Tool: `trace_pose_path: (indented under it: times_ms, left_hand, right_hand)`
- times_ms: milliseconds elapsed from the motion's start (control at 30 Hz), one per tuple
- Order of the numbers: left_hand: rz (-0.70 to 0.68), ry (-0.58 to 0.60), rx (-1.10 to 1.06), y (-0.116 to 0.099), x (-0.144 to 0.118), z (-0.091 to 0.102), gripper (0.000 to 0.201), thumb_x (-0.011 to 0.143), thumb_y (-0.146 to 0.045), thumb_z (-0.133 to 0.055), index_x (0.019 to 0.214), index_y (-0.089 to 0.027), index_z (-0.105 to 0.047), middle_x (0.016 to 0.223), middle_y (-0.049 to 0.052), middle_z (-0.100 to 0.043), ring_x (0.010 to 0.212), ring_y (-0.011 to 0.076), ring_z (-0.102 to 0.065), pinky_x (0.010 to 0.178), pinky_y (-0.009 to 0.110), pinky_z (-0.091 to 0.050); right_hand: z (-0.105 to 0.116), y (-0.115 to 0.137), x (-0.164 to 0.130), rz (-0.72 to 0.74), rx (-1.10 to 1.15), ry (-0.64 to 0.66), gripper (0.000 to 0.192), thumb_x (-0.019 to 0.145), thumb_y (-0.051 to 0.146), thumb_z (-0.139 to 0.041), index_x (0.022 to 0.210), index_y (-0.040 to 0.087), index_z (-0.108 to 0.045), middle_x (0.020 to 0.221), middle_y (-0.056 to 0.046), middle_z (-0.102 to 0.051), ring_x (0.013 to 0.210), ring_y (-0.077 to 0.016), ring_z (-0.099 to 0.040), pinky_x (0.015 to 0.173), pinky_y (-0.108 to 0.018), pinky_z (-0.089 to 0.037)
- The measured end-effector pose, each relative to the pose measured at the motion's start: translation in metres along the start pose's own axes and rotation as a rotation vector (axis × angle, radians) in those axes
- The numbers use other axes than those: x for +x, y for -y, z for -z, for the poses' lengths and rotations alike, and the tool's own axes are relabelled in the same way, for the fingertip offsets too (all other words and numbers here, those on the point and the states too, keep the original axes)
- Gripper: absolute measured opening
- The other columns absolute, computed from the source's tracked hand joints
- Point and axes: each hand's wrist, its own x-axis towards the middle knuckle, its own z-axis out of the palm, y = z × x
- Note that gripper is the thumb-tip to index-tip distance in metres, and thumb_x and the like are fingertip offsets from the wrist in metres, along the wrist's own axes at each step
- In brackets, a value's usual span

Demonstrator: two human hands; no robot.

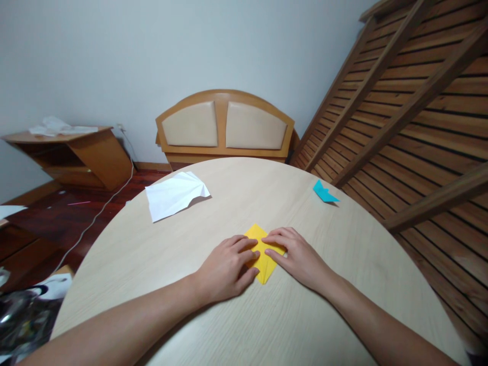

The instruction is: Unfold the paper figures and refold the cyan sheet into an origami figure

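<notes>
A yellow sheet of origami paper [266, 265], folded to a diamond with crease lines toward its near point, lies on the round table. My left hand [231, 267] rests over its left side, fingers spread and pressing on the paper. From the other side, my right hand [293, 252] touches the right part, its thumb and fingers stretched out and apart. Parts of both side corners are hidden beneath the fingers. Farther off to the right sits a small folded blue paper piece [324, 192].
A creased white paper sheet [173, 196] lies at the left of the pale round table [163, 254]. Behind stands a padded headboard [223, 122]. Wooden slats [419, 112] lean on the right. A desk [87, 157] and a white cable [99, 213] are at left.
</notes>
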Motion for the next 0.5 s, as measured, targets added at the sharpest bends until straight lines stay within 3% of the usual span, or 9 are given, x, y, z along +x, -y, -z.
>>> trace_pose_path:
  times_ms: [233, 400, 500]
  left_hand:
    - [-0.001, -0.024, -0.015, -0.001, 0.0, 0.001, 0.027, 0.091, -0.03, -0.059, 0.113, -0.019, -0.068, 0.129, 0.012, -0.064, 0.122, 0.0299, -0.054, 0.104, 0.05, -0.047]
    - [0.025, -0.046, -0.034, 0.0, 0.0, -0.001, 0.026, 0.089, -0.032, -0.062, 0.111, -0.019, -0.068, 0.133, 0.013, -0.06, 0.126, 0.0303, -0.052, 0.106, 0.049, -0.046]
    - [0.061, -0.067, -0.027, 0.001, -0.001, -0.003, 0.037, 0.087, -0.033, -0.064, 0.12, -0.016, -0.061, 0.137, 0.016, -0.056, 0.126, 0.0309, -0.052, 0.107, 0.049, -0.045]
  right_hand:
    - [-0.002, -0.014, 0.015, -0.057, 0.011, -0.096, 0.012, 0.093, 0.022, -0.061, 0.094, 0.023, -0.073, 0.096, -0.004, -0.073, 0.097, -0.0221, -0.063, 0.09, -0.041, -0.049]
    - [-0.003, -0.007, 0.012, 0.011, -0.011, -0.098, 0.016, 0.096, 0.026, -0.058, 0.102, 0.023, -0.072, 0.098, -0.005, -0.071, 0.099, -0.0231, -0.061, 0.09, -0.041, -0.05]
    - [-0.001, -0.001, 0.014, 0.029, -0.054, -0.066, 0.019, 0.096, 0.028, -0.058, 0.109, 0.023, -0.071, 0.101, -0.006, -0.069, 0.101, -0.0238, -0.06, 0.091, -0.042, -0.05]
